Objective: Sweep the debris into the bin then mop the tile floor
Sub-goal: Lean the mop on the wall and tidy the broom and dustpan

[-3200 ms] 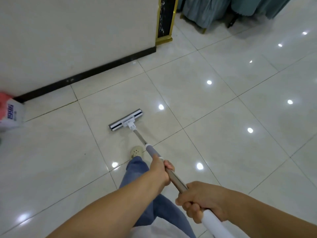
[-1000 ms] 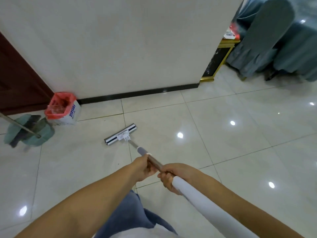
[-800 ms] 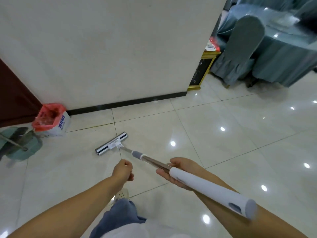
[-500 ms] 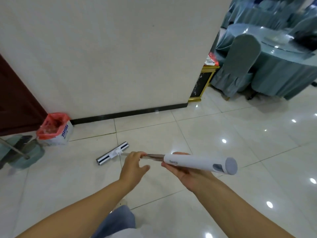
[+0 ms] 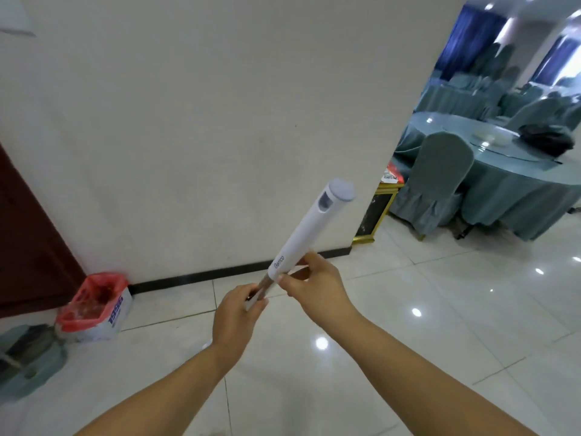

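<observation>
- The left hand (image 5: 237,316) is clenched around the thin metal shaft (image 5: 263,283) of the mop. Its fingers curl over the shaft and the back of the hand faces the camera.
- The right hand (image 5: 316,287) grasps the lower end of the white handle sleeve (image 5: 309,228), just above the left hand. The thumb and fingertips pinch the sleeve from opposite sides, with the other fingers loosely bent behind it.
- The two hands sit close together on the pole, nearly touching, at about mid-frame.
- Both forearms reach forward and up from the bottom edge and converge toward the pole. The left wrist is straight and the right wrist is bent slightly inward.
- The sleeve tilts up and to the right, its grey capped end raised in front of the white wall (image 5: 204,121).
- Below the left hand the shaft is hidden, so whether the mop's lower end meets the tile floor (image 5: 408,357) cannot be told.
- The bin (image 5: 94,306), a box lined with a red bag, stands on the floor at the left, against the wall's dark baseboard and beside a dark red door (image 5: 28,247).
- A blurred grey-green object (image 5: 28,363), possibly a dustpan, lies just left of the bin.
- Far right, a covered chair (image 5: 440,184) stands at a round table (image 5: 518,184) draped in teal cloth.
</observation>
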### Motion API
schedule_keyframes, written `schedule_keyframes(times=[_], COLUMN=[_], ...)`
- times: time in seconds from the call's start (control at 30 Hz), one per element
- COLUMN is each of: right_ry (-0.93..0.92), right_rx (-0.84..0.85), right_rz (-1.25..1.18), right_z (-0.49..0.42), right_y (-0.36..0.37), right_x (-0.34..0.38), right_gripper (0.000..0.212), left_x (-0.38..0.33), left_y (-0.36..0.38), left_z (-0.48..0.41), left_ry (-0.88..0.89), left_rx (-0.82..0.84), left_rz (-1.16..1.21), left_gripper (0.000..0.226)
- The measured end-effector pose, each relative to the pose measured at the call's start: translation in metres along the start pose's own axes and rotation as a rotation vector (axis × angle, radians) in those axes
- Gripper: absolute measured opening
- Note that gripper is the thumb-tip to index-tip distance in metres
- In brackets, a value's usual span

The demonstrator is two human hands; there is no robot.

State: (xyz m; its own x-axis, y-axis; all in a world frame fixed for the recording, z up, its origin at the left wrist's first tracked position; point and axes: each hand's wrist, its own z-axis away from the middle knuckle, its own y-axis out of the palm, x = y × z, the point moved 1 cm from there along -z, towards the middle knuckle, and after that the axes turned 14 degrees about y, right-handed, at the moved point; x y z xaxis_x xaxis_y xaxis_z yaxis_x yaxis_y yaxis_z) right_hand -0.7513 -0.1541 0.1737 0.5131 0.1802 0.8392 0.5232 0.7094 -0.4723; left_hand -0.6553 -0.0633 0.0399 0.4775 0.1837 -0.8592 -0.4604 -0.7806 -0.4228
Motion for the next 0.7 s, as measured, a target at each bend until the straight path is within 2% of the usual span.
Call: schedule_keyframes(times=[0.13, 0.3, 0.5, 0.7], right_ry=[-0.143, -0.271, -0.264, -0.254], right_rx=[0.023, 0.094, 0.046, -0.065], right_rz=[0.145, 0.19, 0.102, 0.031], right_z=[-0.056, -0.122, -0.189, -0.252], right_y=[0.04, 0.087, 0.095, 0.063], right_x=[0.053, 0.107, 0.156, 0.177], right_gripper=[0.025, 0.018, 0.014, 0.016], left_x=[0.022, 0.049, 0.061, 0.05], left_y=[-0.045, -0.092, -0.106, -0.085], left_z=[-0.056, -0.119, -0.198, -0.271], left_ry=[-0.002, -0.036, -0.047, 0.046], left_rx=[0.004, 0.025, 0.045, 0.104], left_rz=[-0.029, -0.025, -0.034, -0.03], left_gripper=[0.019, 0.017, 0.007, 0.012])
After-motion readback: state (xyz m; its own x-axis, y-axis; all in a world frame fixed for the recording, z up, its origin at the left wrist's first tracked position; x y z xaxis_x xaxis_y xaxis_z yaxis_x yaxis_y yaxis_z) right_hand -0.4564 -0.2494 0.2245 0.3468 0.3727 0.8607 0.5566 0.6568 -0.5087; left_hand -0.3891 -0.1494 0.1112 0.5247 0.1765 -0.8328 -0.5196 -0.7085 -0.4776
